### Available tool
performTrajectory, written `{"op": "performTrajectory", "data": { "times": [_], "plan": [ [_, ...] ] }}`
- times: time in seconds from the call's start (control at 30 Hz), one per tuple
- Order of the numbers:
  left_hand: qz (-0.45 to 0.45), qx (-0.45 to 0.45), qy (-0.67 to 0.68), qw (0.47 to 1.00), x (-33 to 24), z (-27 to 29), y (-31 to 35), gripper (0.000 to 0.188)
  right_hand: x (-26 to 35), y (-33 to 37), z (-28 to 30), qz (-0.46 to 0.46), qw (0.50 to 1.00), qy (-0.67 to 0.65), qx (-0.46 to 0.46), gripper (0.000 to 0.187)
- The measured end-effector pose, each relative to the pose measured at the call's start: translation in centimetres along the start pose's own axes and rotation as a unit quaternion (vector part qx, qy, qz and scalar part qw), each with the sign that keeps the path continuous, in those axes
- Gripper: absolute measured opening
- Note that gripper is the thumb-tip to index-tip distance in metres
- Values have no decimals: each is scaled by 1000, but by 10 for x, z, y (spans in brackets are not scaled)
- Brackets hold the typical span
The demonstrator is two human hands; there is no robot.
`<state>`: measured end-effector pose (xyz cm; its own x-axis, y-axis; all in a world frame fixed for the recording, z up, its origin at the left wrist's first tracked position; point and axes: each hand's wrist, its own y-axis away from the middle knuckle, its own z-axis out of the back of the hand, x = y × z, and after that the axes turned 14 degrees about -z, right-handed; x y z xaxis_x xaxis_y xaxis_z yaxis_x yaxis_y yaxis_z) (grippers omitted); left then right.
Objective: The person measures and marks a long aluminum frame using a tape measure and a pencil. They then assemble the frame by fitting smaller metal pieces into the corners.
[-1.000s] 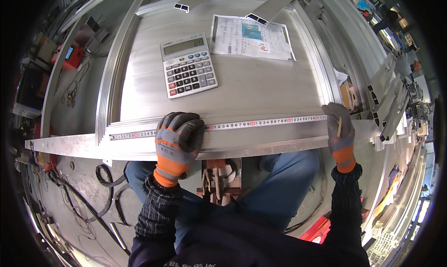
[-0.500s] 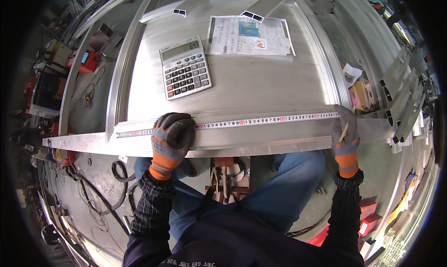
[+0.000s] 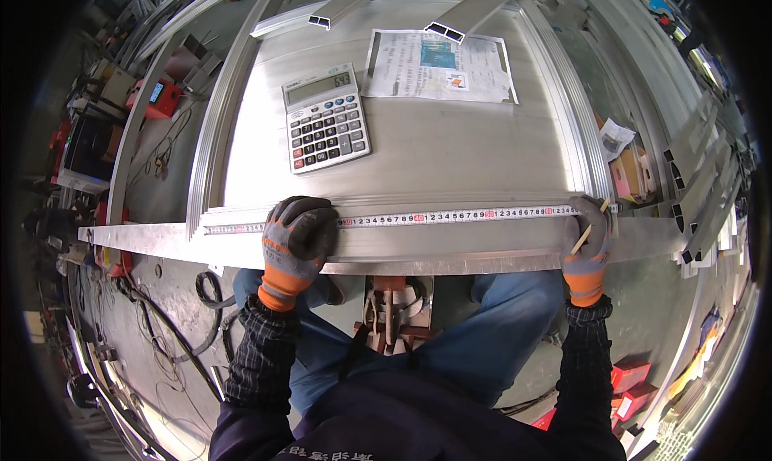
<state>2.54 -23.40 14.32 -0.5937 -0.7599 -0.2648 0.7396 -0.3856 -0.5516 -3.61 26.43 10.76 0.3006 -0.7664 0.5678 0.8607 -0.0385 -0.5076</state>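
Note:
A steel measuring tape (image 3: 458,216) stretches along the near edge of a silvery metal profile (image 3: 450,248), printed side up. My left hand (image 3: 299,244), in a grey and orange work glove, is closed over the tape at the left, fingers curled onto the profile. At the right, my right hand (image 3: 587,248), gloved alike, grips a thin tan pencil (image 3: 582,238) that slants across its fingers. Those fingers also rest at the tape, and a short bit of it shows beyond them. Both palms are hidden.
Beyond the tape, a calculator (image 3: 326,123) and a printed sheet (image 3: 442,67) lie on a broad metal panel (image 3: 458,143). Two hollow metal bars (image 3: 474,14) reach in over its far edge. More profiles (image 3: 708,187) are stacked right. Cables (image 3: 165,332) trail on the floor at left.
My right hand has shifted slightly left along the tape, and the pencil in it leans more and shows longer. The left hand keeps its place. The whole view has shifted a little.

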Motion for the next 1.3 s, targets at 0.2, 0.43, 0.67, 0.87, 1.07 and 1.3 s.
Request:
{"op": "performTrajectory", "data": {
  "times": [0.2, 0.43, 0.67, 0.87, 1.07, 1.3],
  "plan": [
    [3, 5, 4, 1000, -3, 2, -3, 27, 3, -3, 1, 12, 1000, 5, -2, 35],
    [-22, -36, 51, 998, -65, -28, -58, 34, 6, -3, 2, 2, 1000, 13, -17, 37],
    [-49, -18, 51, 997, -117, -103, -104, 33, 0, -3, -1, 13, 1000, 9, -22, 38],
    [-39, -23, 43, 998, -113, -117, -100, 27, 1, -2, -2, 17, 1000, 5, -15, 38],
    [-38, -17, 79, 996, -115, -114, -107, 27, -1, -3, -1, 21, 999, -4, -26, 36],
    [-20, -26, 59, 998, -114, -120, -107, 18, -16, 2, -8, 19, 998, 39, -42, 38]
  ]
}}
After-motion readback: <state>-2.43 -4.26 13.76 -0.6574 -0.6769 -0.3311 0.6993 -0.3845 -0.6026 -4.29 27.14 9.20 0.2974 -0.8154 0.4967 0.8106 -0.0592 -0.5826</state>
